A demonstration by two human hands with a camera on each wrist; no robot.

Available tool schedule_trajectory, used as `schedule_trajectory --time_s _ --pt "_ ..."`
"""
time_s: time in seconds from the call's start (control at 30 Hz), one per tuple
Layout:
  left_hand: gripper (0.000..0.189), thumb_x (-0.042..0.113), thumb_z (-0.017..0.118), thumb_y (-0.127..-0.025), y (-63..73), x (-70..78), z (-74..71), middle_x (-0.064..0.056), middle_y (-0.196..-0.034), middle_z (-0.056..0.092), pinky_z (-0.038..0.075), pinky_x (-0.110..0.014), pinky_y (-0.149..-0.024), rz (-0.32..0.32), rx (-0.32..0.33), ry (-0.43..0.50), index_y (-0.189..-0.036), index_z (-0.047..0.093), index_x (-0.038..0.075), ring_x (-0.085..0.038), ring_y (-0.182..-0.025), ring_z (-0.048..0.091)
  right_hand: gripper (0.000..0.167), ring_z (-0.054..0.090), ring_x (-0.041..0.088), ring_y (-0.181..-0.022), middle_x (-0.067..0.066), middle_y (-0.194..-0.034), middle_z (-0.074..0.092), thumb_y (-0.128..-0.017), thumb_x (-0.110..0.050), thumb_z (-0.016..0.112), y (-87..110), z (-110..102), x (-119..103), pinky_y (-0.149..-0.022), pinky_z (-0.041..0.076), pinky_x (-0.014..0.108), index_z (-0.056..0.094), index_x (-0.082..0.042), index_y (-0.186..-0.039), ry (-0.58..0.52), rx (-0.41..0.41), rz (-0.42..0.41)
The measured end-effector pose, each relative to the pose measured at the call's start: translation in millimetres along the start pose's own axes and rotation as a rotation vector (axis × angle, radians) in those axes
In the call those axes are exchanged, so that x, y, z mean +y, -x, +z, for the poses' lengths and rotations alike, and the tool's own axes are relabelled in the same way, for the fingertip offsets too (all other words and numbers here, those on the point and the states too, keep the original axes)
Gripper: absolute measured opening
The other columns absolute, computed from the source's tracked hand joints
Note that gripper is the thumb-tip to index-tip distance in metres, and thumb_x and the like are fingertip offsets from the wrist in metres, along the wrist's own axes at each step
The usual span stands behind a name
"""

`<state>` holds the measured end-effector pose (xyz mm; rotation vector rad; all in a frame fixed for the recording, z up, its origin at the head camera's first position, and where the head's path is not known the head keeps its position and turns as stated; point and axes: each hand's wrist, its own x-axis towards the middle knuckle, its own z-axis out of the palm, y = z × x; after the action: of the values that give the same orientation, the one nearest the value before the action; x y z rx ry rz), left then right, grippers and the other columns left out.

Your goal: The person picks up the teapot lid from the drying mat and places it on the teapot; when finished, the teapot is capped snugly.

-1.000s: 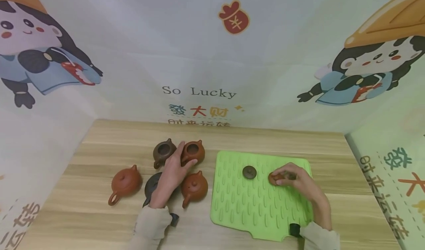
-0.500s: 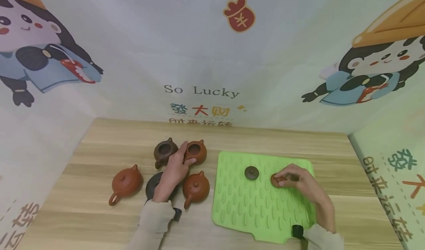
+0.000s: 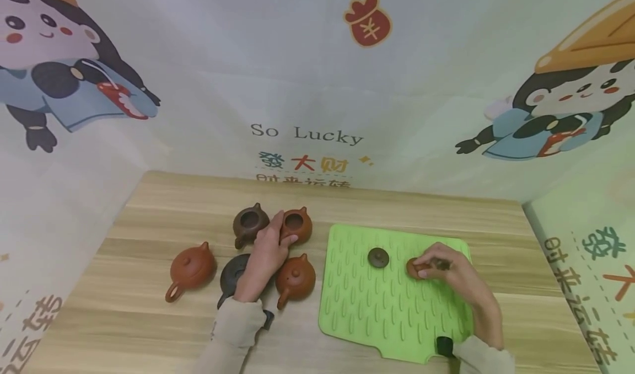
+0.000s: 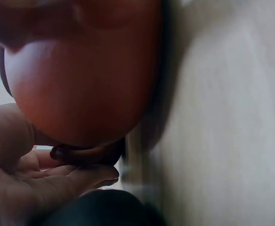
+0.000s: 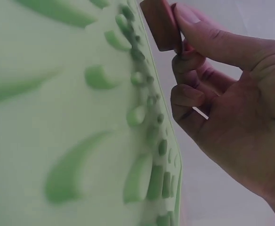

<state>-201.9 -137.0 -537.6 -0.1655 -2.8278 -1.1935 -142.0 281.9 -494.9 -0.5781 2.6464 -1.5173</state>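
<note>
My left hand [image 3: 269,251] holds a lidless orange-brown teapot [image 3: 303,231] at the back of the group, index finger and thumb at its handle side. In the left wrist view, my fingers [image 4: 76,181] curl by a dark handle behind a big, near reddish-brown teapot body [image 4: 85,89]. With thumb and fingertips, my right hand [image 3: 453,269] pinches a reddish-brown teapot lid [image 3: 414,269] over the green mat [image 3: 357,319]. The right wrist view shows this lid [image 5: 162,23] at the mat's far side; whether it touches the mat I cannot tell.
A dark lid [image 3: 378,258] lies on the mat. Beside my left hand are a lidless dark-brown teapot [image 3: 243,233], a partly hidden black teapot [image 3: 230,274] and a lidded orange teapot [image 3: 296,279]. Another lidded red-brown teapot [image 3: 192,267] stands further left on the wooden table [image 3: 124,319].
The head view has shifted slightly. Both hands keep nearly the same places and holds on the teapot and the lid.
</note>
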Motion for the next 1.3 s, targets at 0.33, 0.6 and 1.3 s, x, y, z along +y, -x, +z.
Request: schedule_trajectory --time_s 0.33,0.6,1.3 --pt "0.071 0.017 0.078 -0.104 1.6 5.9 -4.2 -0.035 -0.156 0.056 0.053 -0.070 -0.106 -0.039 -0.013 0.016 -0.163 0.044 -0.006 -0.057 -0.137 0.060 0.015 0.056 0.007 -0.085 -0.001 -0.090 0.065 -0.089 0.004 0.084 -12.8 10 -16 -0.073 0.049 0.025 0.082 -0.007 -0.100 0.016 0.024 -0.010" --pt "0.068 0.016 0.076 -0.105 7.9 17.2 -13.4 -0.035 -0.154 0.058 0.055 -0.069 -0.105 -0.047 -0.020 0.008 -0.162 0.045 -0.006 -0.057 -0.135 0.062 0.012 0.057 0.011 -0.083 -0.001 -0.086 0.064 -0.090 -0.002 0.087 -38.6 29 -35 -0.075 0.049 0.028 0.081 -0.009 -0.098 -0.023 -0.024 0.017" --pt "0.065 0.010 0.076 -0.104 10.6 37.7 -23.5 -0.037 -0.153 0.058 0.055 -0.067 -0.106 -0.064 -0.028 -0.003 -0.159 0.047 -0.010 -0.056 -0.135 0.062 0.012 0.056 0.013 -0.082 0.002 -0.085 0.062 -0.089 -0.004 0.089 -75.0 54 -53 -0.076 0.050 0.028 0.082 -0.006 -0.099 -0.065 -0.026 0.067"
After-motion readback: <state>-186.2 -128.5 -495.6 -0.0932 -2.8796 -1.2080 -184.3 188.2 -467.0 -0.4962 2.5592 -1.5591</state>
